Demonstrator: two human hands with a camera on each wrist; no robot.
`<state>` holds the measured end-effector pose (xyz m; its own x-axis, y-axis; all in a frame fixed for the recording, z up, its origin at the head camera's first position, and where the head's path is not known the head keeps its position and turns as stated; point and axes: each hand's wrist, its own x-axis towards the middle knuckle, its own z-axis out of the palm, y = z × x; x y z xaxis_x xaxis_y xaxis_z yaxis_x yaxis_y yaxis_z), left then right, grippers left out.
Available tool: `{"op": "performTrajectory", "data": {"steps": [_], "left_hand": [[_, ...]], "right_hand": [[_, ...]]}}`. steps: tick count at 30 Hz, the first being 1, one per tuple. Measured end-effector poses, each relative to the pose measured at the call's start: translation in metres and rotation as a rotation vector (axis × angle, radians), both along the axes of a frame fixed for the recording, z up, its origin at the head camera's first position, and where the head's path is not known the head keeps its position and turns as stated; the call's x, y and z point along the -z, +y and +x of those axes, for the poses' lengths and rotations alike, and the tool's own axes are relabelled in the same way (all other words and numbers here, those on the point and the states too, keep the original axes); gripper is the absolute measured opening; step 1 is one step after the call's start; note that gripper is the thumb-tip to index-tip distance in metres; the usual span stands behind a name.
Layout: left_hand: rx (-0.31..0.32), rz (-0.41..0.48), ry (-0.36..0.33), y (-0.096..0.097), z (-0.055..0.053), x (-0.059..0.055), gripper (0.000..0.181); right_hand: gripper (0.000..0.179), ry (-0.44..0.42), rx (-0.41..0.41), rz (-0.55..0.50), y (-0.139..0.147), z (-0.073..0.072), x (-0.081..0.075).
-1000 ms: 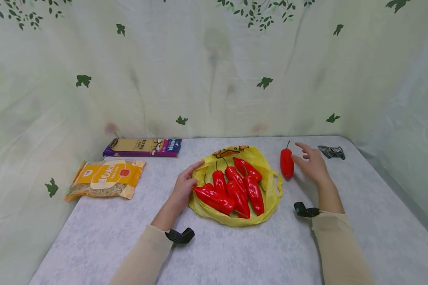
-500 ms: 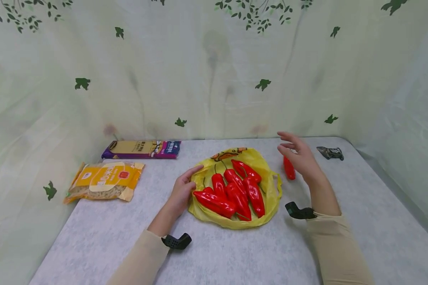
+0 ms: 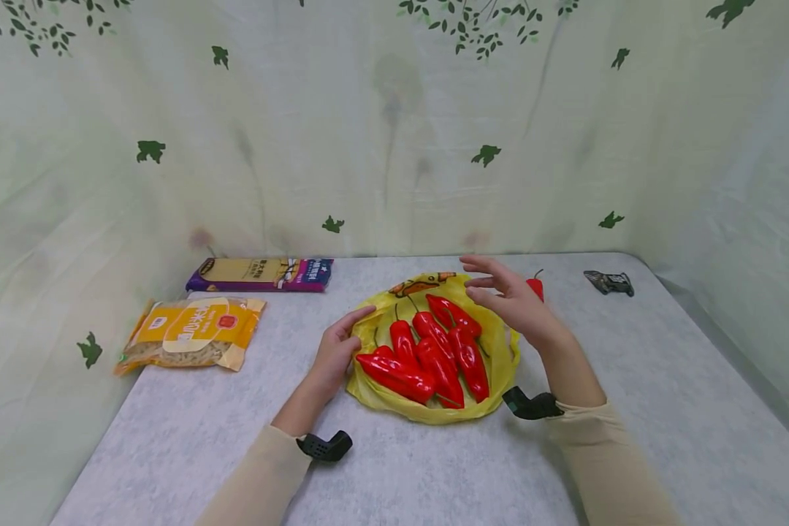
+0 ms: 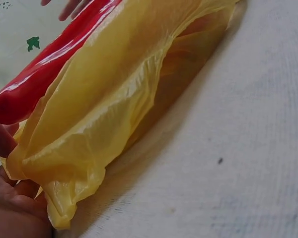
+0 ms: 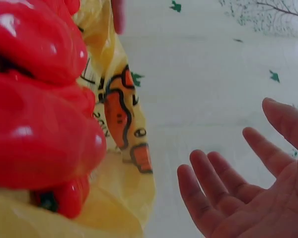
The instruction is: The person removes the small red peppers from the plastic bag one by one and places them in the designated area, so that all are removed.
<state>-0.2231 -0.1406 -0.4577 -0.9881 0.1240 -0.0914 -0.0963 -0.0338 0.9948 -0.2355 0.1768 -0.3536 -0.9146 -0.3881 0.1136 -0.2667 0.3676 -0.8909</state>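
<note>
A yellow plastic bag [image 3: 394, 413], its mouth spread wide, lies on the table with several glossy red peppers [image 3: 397, 375] inside. My left hand [image 3: 332, 356] pinches the bag's left rim; in the left wrist view, yellow film [image 4: 69, 183] passes between thumb and fingers. Above the bag's right back edge hovers my right hand [image 3: 509, 303], holding nothing. The right wrist view shows its fingers [image 5: 203, 191] spread apart, beside the bag's printed wall [image 5: 120, 116]. Partly hidden behind that hand, one more red pepper [image 3: 535, 287] lies outside the bag.
At the back left lie a long purple-and-tan packet [image 3: 256, 275] and an orange food bag [image 3: 193, 332]. A small black wrapped item [image 3: 609, 283] is near the table's back right corner. A pale leaf-patterned curtain [image 3: 269, 146] hangs behind the table [image 3: 421, 475].
My right hand has moved left, from beside the loose pepper, across in front of it, to the bag's right back edge. The pepper stays on the table. My left hand keeps its place.
</note>
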Motion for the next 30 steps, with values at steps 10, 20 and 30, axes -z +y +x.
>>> {"op": "performTrajectory", "data": {"steps": [10,20,30], "left_hand": [[0.019,0.036,0.031,-0.001,0.002,-0.001,0.062],[0.021,0.042,0.018,-0.001,0.001,-0.002,0.062],[0.024,0.032,0.008,-0.002,0.0,0.0,0.063]], "right_hand": [[0.053,-0.088,-0.197,0.02,-0.03,0.009,0.01],[0.056,-0.125,-0.352,0.105,-0.044,0.014,0.015],[0.058,-0.134,-0.498,0.185,-0.055,0.017,0.023]]}}
